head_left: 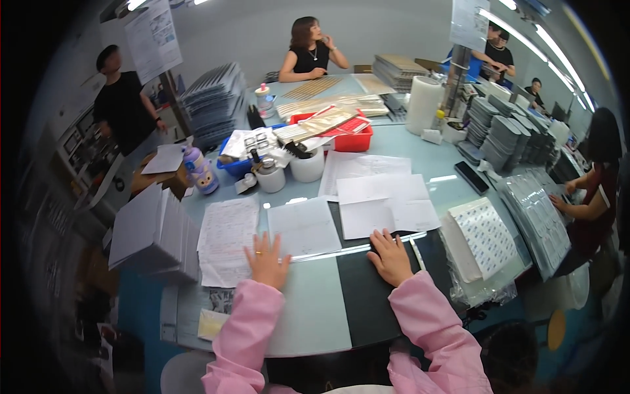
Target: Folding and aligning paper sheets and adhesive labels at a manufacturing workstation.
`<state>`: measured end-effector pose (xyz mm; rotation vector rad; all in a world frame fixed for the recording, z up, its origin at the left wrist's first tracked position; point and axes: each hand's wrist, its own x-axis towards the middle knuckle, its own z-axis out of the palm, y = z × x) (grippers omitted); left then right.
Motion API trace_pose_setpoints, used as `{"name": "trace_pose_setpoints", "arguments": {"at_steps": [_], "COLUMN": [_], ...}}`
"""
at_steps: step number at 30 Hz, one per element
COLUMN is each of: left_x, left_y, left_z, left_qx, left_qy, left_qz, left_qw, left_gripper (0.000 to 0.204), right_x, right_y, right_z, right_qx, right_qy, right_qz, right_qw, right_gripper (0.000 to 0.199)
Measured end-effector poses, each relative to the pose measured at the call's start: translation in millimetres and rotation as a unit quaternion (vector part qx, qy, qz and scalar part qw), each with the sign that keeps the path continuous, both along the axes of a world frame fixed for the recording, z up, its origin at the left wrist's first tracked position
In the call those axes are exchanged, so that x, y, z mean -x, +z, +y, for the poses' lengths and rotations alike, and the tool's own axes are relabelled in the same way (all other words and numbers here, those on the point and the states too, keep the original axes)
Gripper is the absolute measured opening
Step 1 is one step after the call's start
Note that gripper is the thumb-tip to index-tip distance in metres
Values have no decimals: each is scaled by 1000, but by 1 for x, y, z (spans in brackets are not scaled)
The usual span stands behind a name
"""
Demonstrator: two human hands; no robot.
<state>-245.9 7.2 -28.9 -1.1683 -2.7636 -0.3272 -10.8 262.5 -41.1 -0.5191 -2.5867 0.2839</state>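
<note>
My left hand [268,264] lies flat with fingers spread, a ring on one finger. It rests between a handwritten sheet [228,240] and a blank-looking translucent sheet [303,228]. On the dark mat [377,312] at the right, my right hand [390,258] also lies flat, its fingertips by the lower edge of a creased white paper [388,205]. A slim white pen-like stick [417,253] lies just right of that hand. Both hands hold nothing. Pink sleeves cover my forearms.
White folders [152,226] stand at the left edge, near a purple bottle [199,171]. A red basket [351,142] and a blue bin [235,167] sit farther back. At right are a phone [472,178], a patterned pad [482,238] and plastic-wrapped sheets [537,220]. Other people are around the table.
</note>
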Motion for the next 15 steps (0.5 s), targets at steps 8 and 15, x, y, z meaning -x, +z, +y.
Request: {"name": "trace_pose_setpoints", "arguments": {"at_steps": [8,15], "left_x": [-79,-77], "left_y": [-15,-14], "left_z": [85,83], "left_qx": [-73,-80], "left_qy": [-179,-152], "left_qz": [20,-14], "left_qw": [981,985], "left_gripper": [55,50], "right_x": [-3,40], "right_y": [13,20], "right_z": [13,59], "right_qx": [-73,-97], "right_qy": [-121,-44], "right_qz": [52,-73], "right_qw": [989,992], "right_gripper": [62,36]}}
